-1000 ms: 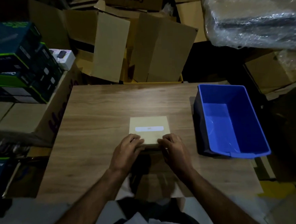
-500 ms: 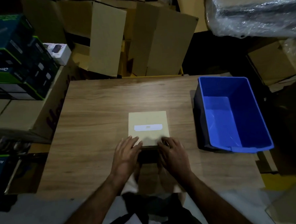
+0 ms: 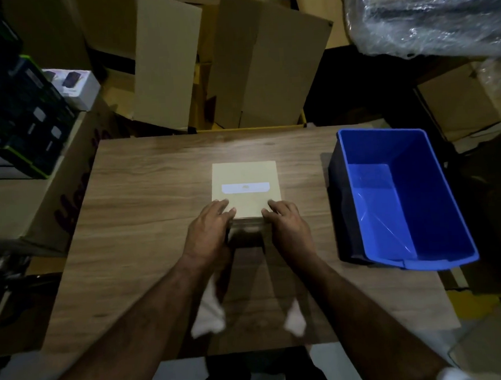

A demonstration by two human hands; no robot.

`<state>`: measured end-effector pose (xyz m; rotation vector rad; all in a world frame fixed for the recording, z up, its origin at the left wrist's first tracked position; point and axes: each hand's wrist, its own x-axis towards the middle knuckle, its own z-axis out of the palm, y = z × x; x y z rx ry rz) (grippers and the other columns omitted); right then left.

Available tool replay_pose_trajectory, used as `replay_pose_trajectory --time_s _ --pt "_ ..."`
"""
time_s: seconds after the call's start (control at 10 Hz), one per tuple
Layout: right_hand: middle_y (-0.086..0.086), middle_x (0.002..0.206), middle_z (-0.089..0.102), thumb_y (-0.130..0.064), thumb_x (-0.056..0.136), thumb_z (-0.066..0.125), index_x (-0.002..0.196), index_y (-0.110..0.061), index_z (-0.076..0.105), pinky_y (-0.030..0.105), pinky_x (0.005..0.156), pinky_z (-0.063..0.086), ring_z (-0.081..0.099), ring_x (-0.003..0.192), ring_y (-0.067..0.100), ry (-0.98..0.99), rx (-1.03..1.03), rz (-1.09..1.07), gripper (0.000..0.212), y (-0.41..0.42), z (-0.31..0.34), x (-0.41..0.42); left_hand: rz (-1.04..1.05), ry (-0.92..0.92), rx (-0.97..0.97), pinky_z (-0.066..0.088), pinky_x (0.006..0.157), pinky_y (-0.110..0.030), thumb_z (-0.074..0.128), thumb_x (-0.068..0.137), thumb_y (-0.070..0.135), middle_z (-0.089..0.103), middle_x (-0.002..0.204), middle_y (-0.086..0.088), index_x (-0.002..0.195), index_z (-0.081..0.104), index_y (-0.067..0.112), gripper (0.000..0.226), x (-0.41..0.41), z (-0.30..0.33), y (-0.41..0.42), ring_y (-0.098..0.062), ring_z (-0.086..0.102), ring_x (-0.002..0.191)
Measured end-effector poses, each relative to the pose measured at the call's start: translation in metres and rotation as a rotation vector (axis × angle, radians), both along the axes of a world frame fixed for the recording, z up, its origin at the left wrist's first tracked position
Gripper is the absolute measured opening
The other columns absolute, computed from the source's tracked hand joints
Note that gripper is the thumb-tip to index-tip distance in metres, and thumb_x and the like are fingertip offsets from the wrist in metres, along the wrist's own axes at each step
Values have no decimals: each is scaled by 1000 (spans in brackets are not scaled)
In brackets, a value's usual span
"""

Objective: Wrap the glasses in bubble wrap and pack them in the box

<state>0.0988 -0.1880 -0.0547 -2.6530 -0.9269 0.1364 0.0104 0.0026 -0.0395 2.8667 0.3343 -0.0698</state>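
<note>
On a wooden table [image 3: 145,195] amid stacked cartons, our left hand [image 3: 208,235] and right hand [image 3: 289,231], curled a second ago, now press flat-fingered on the closed box [image 3: 245,172], apparently sealing it.

Dim, overhead light, dark blurred edges

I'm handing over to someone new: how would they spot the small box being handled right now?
Start at the wooden table with the blue bin on its right side. The small tan box sits mid-table, left of the bin, with the left hand and right hand on its near edge. Unlike the cardboard boxes behind, it carries a pale label strip.
</note>
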Motion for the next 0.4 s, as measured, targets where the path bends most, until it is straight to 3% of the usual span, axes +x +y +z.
replay_pose_trajectory --time_s 0.2,0.3,0.4 --pt "11 153 47 -11 88 69 141 -14 55 45 97 53 41 141 31 25 -56 7 55 5 3 2 -43 5 50 37 115 -40 77 74 15 41 158 -9 146 52 18 76 -1 0 0 -30 38 146" --pt "16 154 45 -19 90 67 147 -10 48 44 114 40 41 142 33 -24 -88 53 61 2 9 -2 -13 -95 95 30 118 -40 56 99 35 44 156 -10 146 50 17 50 -1 9 -9 -27 39 144" --pt "19 158 38 -20 93 57 153 -7 36 46 124 25 33 147 33 -91 -30 17 65 -3 16 -3 29 -155 83 17 124 -42 49 102 39 29 164 -11 156 34 13 61 0 18 -17 -27 26 151"
